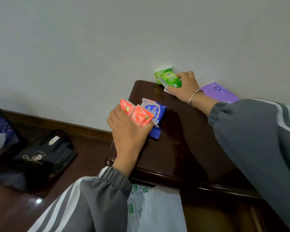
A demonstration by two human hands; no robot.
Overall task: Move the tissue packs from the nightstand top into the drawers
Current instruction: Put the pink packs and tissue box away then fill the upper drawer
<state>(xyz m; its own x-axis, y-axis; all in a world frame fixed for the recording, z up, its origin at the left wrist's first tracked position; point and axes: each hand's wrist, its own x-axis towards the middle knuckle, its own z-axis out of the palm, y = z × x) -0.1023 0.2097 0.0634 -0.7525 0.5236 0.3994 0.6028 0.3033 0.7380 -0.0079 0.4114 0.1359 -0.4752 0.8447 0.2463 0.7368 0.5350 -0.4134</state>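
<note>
Tissue packs sit on the dark nightstand (182, 139) top: a purple pack (219, 93) at the far right by the wall, a blue pack (155, 113) near the left edge. The hands are well apart. The left hand (129, 133) clasps two pink packs (137, 114) just beside the blue one, and the right hand (184, 86) curls round a green pack (172, 80) at the far edge, with a second green pack (157, 75) just behind.

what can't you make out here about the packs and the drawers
Head view only.
Drawers: below the front edge of the nightstand, partly covered by a white bag; open or shut unclear.
Purple pack: near end hidden by the right sleeve.
Blue pack: print blurred, part under the orange packs in the left hand.
Green packs: the right hand hides what lies beneath.
</note>
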